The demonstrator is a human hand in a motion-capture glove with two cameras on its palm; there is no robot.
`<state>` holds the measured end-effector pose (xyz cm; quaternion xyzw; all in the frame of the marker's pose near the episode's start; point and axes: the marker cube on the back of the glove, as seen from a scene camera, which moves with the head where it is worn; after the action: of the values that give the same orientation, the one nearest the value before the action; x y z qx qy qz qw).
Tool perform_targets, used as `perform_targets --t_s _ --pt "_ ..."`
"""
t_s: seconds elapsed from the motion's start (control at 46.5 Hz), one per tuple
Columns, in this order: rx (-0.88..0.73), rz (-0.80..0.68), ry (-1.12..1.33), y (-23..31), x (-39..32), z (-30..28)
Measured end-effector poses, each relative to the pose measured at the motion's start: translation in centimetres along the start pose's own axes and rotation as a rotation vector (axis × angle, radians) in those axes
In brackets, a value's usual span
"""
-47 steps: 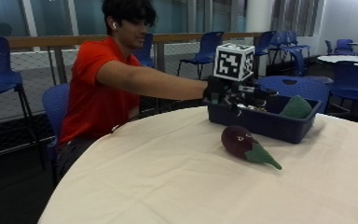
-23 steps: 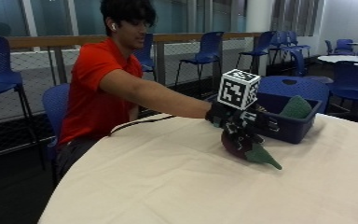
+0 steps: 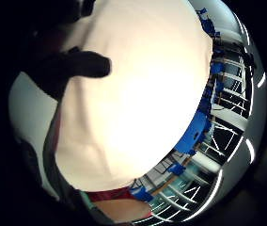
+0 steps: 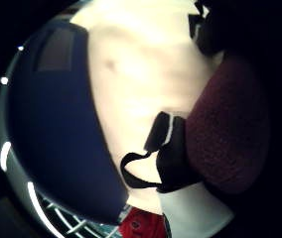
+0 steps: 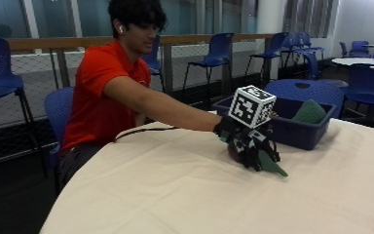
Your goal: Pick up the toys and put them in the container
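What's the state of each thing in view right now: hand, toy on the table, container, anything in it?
gloved right hand: down on the toy, fingers curled round it.
maroon and green plush toy: lying on the table, not lifted, mostly covered by the hand.
blue container: upright on the table, open top, behind the toy and apart from it.
green toy: already inside the container, sticking up above the rim.
table: covered with a cream cloth.

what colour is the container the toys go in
Dark blue; the container shows best in the outside view, behind the gloved right hand.
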<state>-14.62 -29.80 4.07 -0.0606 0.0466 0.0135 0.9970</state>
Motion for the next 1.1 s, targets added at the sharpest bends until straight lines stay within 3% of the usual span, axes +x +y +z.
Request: perform_targets --t_s 0.344,0.623,0.774,0.924,1.01,1.096 --pt "0.15 -0.055 -0.07 1.7 0.2 -3.1" --pt "0.271 -0.107 -0.09 6.6 0.2 -12.4" --pt "0.325 -0.189 -0.085 9.3 -3.9 -16.1" --pt "0.341 -0.461 -0.029 11.4 -9.7 -17.4" --pt "0.319 -0.352 -0.127 11.9 -14.1 -18.2" --pt "0.332 -0.359 -0.075 12.1 -16.7 -18.3"
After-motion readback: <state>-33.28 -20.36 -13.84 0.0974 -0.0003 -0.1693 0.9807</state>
